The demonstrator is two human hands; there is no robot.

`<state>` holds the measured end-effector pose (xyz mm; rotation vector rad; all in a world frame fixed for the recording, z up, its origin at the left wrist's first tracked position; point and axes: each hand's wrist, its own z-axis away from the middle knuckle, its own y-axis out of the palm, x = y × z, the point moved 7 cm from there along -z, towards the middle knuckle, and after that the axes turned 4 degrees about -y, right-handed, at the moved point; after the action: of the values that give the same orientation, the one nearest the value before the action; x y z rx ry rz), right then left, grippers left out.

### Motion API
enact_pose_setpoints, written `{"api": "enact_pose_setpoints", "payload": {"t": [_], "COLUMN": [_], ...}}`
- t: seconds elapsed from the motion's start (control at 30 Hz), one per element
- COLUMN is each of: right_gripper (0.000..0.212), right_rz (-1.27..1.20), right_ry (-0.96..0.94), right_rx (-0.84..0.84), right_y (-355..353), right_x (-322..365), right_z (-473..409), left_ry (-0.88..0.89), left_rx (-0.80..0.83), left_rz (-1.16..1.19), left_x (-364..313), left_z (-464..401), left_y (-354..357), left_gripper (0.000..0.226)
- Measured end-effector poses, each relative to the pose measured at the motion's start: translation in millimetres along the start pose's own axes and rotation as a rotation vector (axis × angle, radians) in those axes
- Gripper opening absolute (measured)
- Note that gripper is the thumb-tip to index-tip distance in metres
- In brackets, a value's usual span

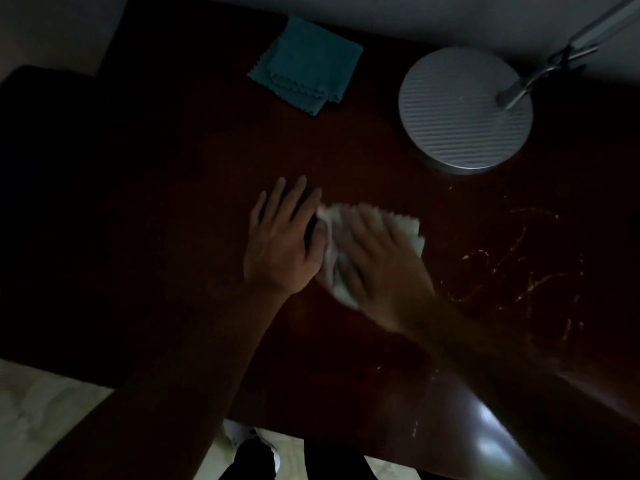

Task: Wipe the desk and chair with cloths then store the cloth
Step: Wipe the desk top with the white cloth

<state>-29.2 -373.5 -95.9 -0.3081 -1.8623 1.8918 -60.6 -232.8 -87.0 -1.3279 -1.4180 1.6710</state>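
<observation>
Dim room, dark wooden table (173,202): wiping with a pale cloth (337,251).
Right hand (377,268) presses the cloth flat mid-table, no grip closed; left hand (282,242) rests open beside it. Overlapping strokes should reach the scribbled marks (519,265) right; teal cloth (306,64) lies far.

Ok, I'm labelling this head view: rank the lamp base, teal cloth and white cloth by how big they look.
1. Lamp base, clearly largest.
2. Teal cloth.
3. White cloth, though the right hand covers most of it, so its place is unsure.
</observation>
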Motion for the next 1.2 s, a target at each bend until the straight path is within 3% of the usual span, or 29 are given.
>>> {"api": "enact_pose_setpoints", "payload": {"t": [0.07,0.17,0.27,0.33,0.5,0.6,0.73,0.8,0.97,1.03,1.1,1.2], "right_gripper": [0.058,0.058,0.059,0.059,0.055,0.056,0.054,0.055,0.056,0.056,0.057,0.059], "right_rz": [-0.025,-0.038,-0.009,0.028,-0.01,0.006,0.009,0.017,0.035,0.021,0.04,0.014], "right_ry": [-0.086,-0.135,0.089,0.181,-0.037,-0.09,0.291,0.348,0.069,-0.004,0.074,0.437], "right_rx": [0.043,0.062,0.006,-0.019,0.026,0.081,-0.064,-0.088,0.027,0.073,0.043,-0.048], "right_y": [5,-5,-20,-17,9,9,-14,-12,15,18,11,-4], "right_x": [15,-13,-66,-65,32,9,-62,-55,55,58,28,-15], "right_z": [25,-3,-55,-52,50,34,-36,-37,46,57,41,8], "left_ry": [-0.006,-0.01,-0.013,-0.009,-0.012,0.004,0.004,0.005,0.001,0.003,0.018,0.075], "left_rx": [-0.009,-0.012,-0.004,-0.006,0.01,-0.001,-0.016,-0.012,0.024,0.035,0.062,0.118], "left_rz": [0.014,0.024,0.015,0.01,0.002,-0.006,-0.029,-0.033,-0.015,-0.005,0.024,0.089], "left_x": [0,2,3,4,2,1,4,3,3,4,3,8], "left_z": [1,1,2,2,1,2,3,1,3,2,0,6], "left_y": [-2,-2,1,2,0,-1,2,3,4,3,1,0], "left_gripper": [0.052,0.053,0.052,0.051,0.055,0.055,0.055,0.054,0.055,0.055,0.055,0.054]}}
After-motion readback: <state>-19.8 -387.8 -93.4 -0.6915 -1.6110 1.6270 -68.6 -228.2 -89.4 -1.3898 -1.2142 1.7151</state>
